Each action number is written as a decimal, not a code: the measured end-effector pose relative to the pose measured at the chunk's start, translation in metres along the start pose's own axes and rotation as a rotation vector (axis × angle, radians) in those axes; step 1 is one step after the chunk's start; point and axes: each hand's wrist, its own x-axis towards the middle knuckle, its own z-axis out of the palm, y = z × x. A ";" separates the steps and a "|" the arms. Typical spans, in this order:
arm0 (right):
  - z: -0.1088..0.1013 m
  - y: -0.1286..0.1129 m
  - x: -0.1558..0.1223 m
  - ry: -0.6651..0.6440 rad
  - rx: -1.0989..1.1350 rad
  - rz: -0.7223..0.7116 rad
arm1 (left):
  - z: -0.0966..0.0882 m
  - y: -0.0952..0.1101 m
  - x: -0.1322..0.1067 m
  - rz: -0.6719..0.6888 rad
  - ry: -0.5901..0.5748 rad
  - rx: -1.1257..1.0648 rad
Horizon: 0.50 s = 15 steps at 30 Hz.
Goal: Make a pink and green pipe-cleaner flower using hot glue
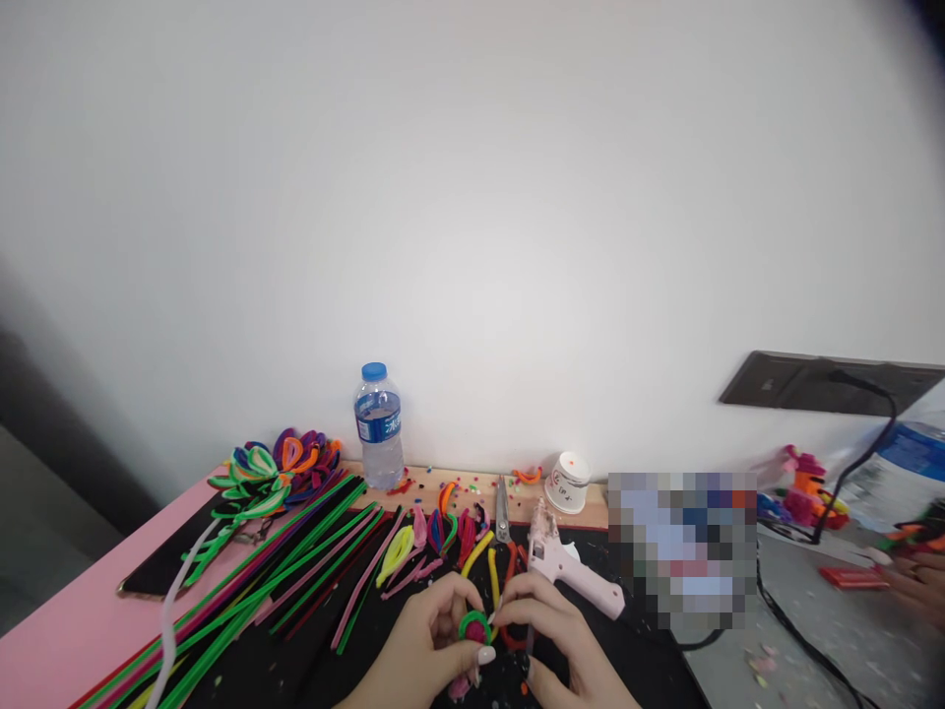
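Observation:
Both my hands meet at the bottom centre over a black mat (295, 660). My left hand (424, 640) is curled around a small coiled pipe-cleaner piece (473, 627), green outside with a pink-red middle, thumb pressed beneath it. My right hand (553, 635) pinches the same piece from the right with its fingertips. Just beyond my fingers lie yellow, red and pink bent pipe-cleaner loops (443, 537) and a pair of scissors (503, 514). A pink glue gun (572, 571) lies to the right of my right hand.
Long green and pink pipe cleaners (281, 581) fan across the left of the mat, with finished looped flowers (277, 468) behind. A water bottle (379, 425) and a white cup (568, 483) stand by the wall. Another person's hand (919, 581) shows at the far right, near black cables (797, 630).

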 end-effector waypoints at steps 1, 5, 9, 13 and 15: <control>0.000 0.001 0.000 -0.003 -0.001 0.001 | 0.000 0.000 0.000 0.003 0.001 0.000; 0.000 0.002 0.001 -0.017 0.000 0.004 | -0.001 -0.001 0.000 0.003 0.004 0.003; 0.001 0.002 0.000 -0.012 0.002 0.010 | -0.003 -0.004 0.001 0.015 0.002 0.009; 0.000 0.001 -0.001 -0.020 -0.003 0.015 | -0.003 -0.005 0.001 0.024 0.006 0.020; 0.000 0.002 -0.001 -0.022 -0.005 0.022 | -0.002 -0.004 0.001 0.025 0.006 0.024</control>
